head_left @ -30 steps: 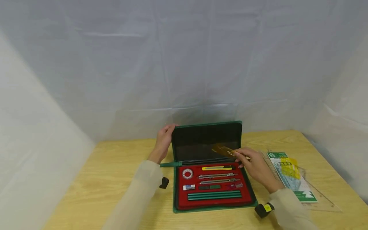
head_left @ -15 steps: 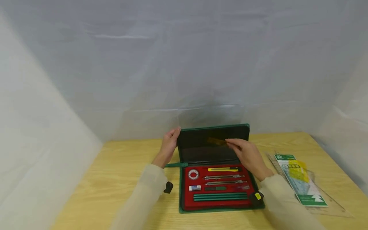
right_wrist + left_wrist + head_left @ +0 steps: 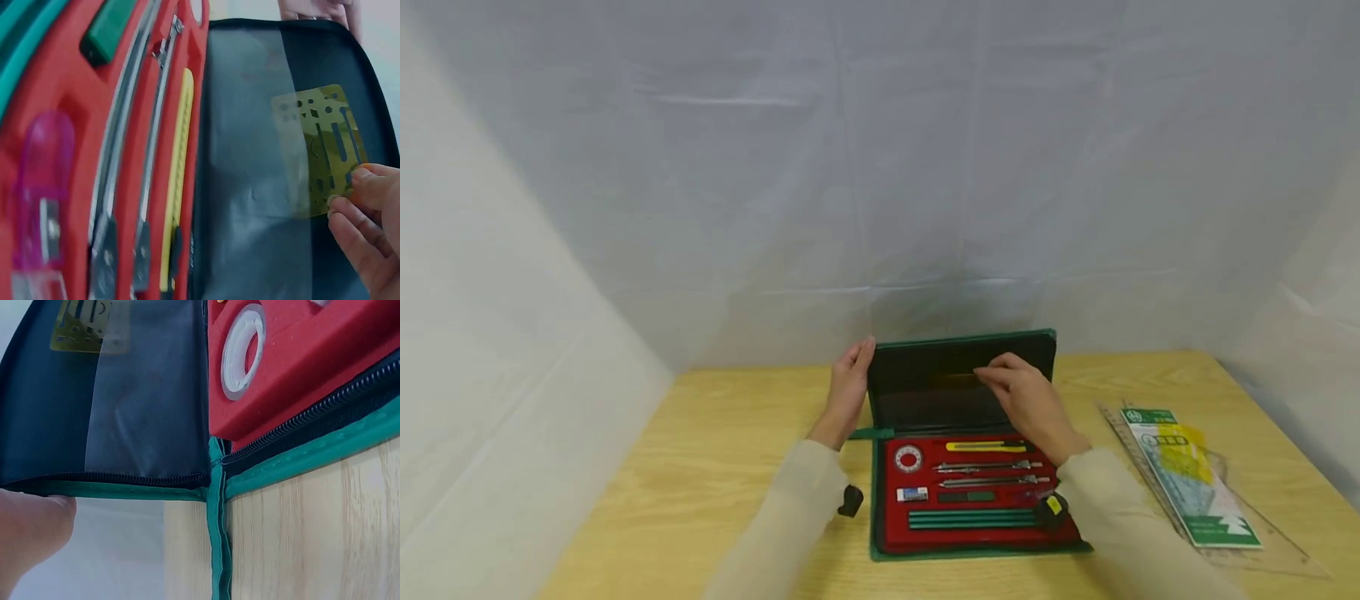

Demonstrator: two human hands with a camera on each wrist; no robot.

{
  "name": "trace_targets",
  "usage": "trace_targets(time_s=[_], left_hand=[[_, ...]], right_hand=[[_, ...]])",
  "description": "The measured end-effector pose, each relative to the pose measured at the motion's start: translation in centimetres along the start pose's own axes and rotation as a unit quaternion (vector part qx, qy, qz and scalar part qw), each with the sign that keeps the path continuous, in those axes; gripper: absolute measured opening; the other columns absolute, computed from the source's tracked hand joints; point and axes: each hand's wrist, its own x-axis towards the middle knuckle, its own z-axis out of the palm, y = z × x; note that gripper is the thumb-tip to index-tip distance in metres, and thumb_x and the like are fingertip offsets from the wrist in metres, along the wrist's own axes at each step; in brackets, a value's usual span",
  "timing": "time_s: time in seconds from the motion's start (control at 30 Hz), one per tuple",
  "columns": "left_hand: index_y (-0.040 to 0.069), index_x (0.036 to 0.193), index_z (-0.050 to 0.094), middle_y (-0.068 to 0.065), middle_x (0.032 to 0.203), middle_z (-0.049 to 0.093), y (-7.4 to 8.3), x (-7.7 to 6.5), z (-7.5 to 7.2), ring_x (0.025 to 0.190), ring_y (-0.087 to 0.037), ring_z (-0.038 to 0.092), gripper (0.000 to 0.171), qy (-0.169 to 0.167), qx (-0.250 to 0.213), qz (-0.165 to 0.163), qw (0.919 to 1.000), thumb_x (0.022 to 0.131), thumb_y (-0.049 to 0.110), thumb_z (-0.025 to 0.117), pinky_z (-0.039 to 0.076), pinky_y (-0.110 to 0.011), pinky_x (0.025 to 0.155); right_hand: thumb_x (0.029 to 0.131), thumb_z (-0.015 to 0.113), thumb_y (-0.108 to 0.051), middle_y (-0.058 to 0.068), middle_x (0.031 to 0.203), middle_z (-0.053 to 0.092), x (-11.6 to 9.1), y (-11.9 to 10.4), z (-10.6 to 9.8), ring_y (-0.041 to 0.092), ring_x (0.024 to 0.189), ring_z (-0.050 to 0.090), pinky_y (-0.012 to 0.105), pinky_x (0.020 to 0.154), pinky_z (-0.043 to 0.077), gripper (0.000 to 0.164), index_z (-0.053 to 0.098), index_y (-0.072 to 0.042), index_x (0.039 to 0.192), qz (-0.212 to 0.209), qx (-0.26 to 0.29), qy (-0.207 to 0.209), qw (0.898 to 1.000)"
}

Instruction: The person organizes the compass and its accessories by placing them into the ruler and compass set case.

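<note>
The right grip (image 3: pixel 369 219) pinches the stencil (image 3: pixel 328 144), partly inside the pocket (image 3: pixel 244 175); the left grip (image 3: pixel 848 383) holds the lid (image 3: pixel 906 367) at ten o'clock. Apparently tucking; next likely needs sliding toward six.

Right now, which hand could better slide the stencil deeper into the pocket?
Likely the right hand: its fingers pinch the stencil, partly inside the pocket; the left hand holds the lid.

Yellow template (image 3: pixel 328 156) now partly inside lid pocket (image 3: pixel 247 144)

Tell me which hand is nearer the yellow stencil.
The right hand: it pinches the yellow stencil by its edge. The left hand is apart, holding the lid by its left edge.
</note>
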Motion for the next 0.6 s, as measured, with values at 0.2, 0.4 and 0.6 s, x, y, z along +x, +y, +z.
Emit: trace_targets(time_s=[0.2,0.4,0.6], left_hand=[[0.004,0.069,0.038,-0.004,0.075,0.033,1.9,-0.9,0.6,0.088,-0.022,0.035,0.035,-0.008,0.001,-0.005,1.0000,0.094,0.028,0.047,0.029,-0.035,0.087],[0.003,0.071,0.038,-0.005,0.075,0.032,1.9,-1.3,1.2,0.085,-0.023,0.034,0.035,-0.011,-0.002,-0.002,0.9999,0.094,0.028,0.047,0.028,-0.034,0.082],[-0.002,0.073,0.040,-0.004,0.072,0.032,1.5,-1.3,1.6,0.079,-0.021,0.034,0.038,-0.008,0.006,0.004,0.9999,0.093,0.030,0.048,0.028,-0.034,0.077]], right_hand=[[0.084,0.061,-0.018,0.000,0.096,0.064,0.3,-0.2,1.0,0.014,0.082,0.057,0.034,0.069,0.050,0.023,0.067,-0.017,0.106,0.007,-0.031,-0.021,0.999],[0.083,0.063,-0.020,-0.001,0.096,0.068,0.1,-0.2,1.6,0.015,0.081,0.059,0.035,0.068,0.051,0.020,0.068,-0.021,0.102,0.002,-0.072,-0.042,0.997],[0.086,0.060,-0.018,-0.001,0.093,0.068,-0.3,-0.2,1.2,0.015,0.077,0.060,0.035,0.068,0.050,0.019,0.068,-0.019,0.103,-0.003,-0.097,-0.075,0.992]])
